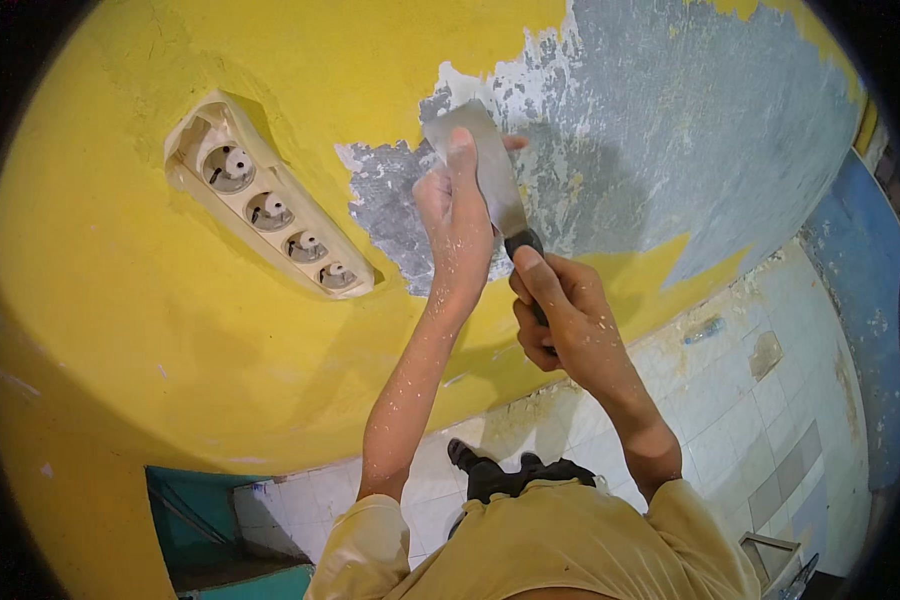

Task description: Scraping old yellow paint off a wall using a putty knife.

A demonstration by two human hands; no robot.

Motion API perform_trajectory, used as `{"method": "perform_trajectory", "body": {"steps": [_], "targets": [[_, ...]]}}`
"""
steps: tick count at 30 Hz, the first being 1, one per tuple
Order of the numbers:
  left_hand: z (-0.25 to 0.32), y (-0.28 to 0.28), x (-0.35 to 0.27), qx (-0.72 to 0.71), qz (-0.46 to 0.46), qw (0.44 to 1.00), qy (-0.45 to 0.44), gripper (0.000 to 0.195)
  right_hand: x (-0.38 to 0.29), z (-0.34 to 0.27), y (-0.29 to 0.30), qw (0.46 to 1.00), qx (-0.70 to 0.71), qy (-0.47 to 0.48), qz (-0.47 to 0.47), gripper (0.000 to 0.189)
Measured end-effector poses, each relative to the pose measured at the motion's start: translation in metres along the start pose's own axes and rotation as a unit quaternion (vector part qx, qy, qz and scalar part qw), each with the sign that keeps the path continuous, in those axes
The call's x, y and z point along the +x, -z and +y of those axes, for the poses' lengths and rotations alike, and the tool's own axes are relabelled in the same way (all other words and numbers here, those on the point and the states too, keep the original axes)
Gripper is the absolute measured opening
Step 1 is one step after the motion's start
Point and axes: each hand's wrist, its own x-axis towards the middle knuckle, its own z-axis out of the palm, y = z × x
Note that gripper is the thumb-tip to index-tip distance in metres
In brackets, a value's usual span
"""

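Note:
My right hand is closed around the black handle of a wide metal scraper. My left hand grips the scraper's blade, its thumb flat on the front face and a fingertip showing past the far edge. The blade's broad end lies over the ragged border of the yellow paint on the wall. Around it spreads a bare grey patch with whitish remnants. Small pale flakes dot both forearms. The blade hides the wall behind it, so contact is hard to judge.
Left of my hands, a row of several power sockets in a cream frame juts from the wall, its edges wrapped in masking tape. Below are a white tiled floor, a plastic bottle and a teal recess. A blue surface stands right.

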Motion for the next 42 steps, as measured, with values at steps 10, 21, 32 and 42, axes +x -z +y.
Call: {"method": "perform_trajectory", "body": {"steps": [10,21,32,42], "targets": [[0.004,0.001,0.006,-0.024,-0.012,0.998,-0.052,0.051,0.002,-0.005,-0.009,0.999,-0.042,0.029,0.004,0.043],[0.0,-0.006,0.005,-0.07,0.014,0.995,-0.066,0.06,0.006,-0.022,-0.004,0.997,-0.063,0.01,0.031,0.042],[-0.023,-0.016,0.004,-0.129,0.088,0.985,-0.077,0.059,0.007,-0.014,0.004,0.987,-0.156,0.019,0.021,0.043],[-0.014,-0.019,0.008,-0.118,0.062,0.987,-0.086,0.06,0.011,-0.011,0.007,0.99,-0.126,0.053,0.019,0.041]]}}
